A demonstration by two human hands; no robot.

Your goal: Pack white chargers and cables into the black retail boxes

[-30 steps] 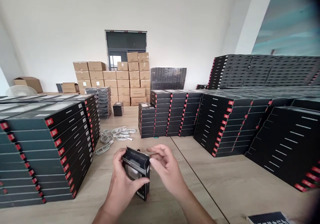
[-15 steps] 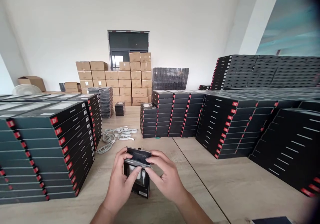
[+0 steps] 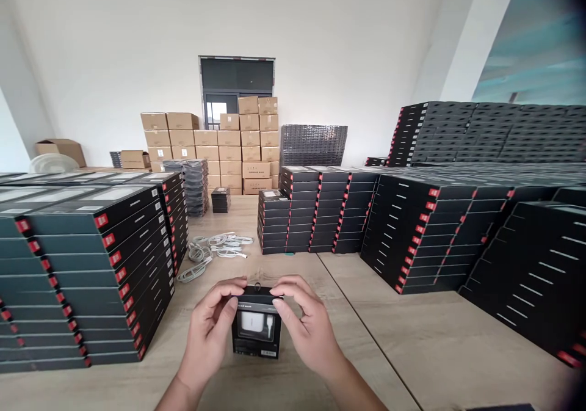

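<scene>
Both hands hold a small black retail box (image 3: pixel 255 331) upright over the wooden table (image 3: pixel 403 338), its clear window showing a white item inside. My left hand (image 3: pixel 210 331) grips its left side, fingers curled over the top edge. My right hand (image 3: pixel 307 331) grips the right side, fingers pressing on the closed top flap. A pile of white cables (image 3: pixel 215 249) lies on the table beyond the box.
Tall stacks of black boxes with red tags stand at the left (image 3: pixel 91 270), centre (image 3: pixel 315 209) and right (image 3: pixel 480 228). Brown cartons (image 3: pixel 229 145) are piled by the far wall near a window. A fan (image 3: pixel 52 163) sits far left.
The open top flap of the box has been pushed shut by my right hand. The box turned to face me and now sits squarely between both hands.
</scene>
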